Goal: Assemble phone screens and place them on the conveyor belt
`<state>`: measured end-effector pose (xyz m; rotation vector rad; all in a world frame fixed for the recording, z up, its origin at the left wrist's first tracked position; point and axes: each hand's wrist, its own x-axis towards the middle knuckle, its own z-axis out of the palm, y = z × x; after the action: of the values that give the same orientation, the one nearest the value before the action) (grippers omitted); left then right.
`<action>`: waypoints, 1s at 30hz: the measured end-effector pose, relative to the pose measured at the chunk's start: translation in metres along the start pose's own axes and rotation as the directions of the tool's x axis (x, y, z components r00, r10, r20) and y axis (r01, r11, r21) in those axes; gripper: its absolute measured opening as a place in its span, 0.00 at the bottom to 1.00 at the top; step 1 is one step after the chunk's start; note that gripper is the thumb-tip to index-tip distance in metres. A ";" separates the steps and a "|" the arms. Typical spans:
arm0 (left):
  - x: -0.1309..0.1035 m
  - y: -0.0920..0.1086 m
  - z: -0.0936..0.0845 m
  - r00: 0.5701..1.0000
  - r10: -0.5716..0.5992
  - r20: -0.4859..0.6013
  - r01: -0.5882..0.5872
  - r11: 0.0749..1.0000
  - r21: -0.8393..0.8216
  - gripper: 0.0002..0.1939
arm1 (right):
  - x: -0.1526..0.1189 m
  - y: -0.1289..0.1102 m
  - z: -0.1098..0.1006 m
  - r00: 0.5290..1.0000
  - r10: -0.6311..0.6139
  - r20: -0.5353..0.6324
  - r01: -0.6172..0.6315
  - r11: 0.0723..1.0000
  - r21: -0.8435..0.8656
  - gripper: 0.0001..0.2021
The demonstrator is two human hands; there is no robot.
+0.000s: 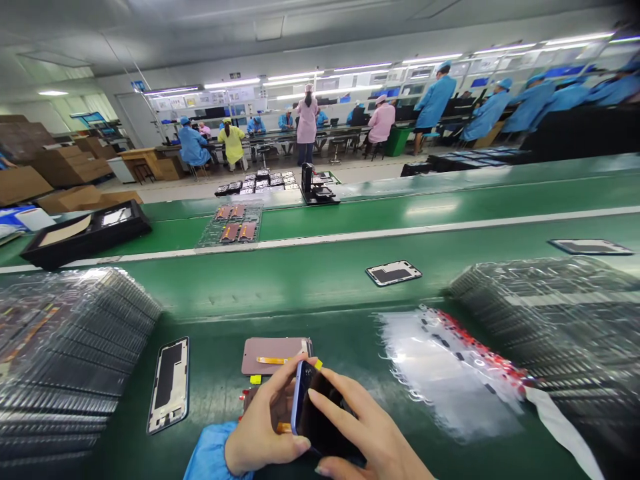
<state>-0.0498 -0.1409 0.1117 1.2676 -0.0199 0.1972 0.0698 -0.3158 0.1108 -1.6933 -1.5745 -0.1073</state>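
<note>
No word, number or brand can be read. Toward eleven o'clock, high up in the far background, a small dark sign (235, 75) bears pale marks too small to make out. At ten o'clock hangs a small blue sign (138, 87), equally illegible. Between ten and eleven, posted sheets (191, 102) on the far wall show only blurred patches. At nine o'clock, a blue-and-white package (24, 219) yields no legible print. At four o'clock, on the table (350, 327), the red and black marks on the clear film strips (445, 367) are blurred.
</note>
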 end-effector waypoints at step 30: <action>0.030 0.022 0.002 0.841 -0.267 -0.470 0.126 0.942 -0.310 0.13 | 0.008 0.002 -0.006 0.821 0.522 0.229 -0.553 0.630 0.545 0.26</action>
<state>-0.0238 -0.1322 0.1364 0.9061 0.5261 0.3325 0.0760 -0.3128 0.1181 -1.5662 -0.9064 0.6835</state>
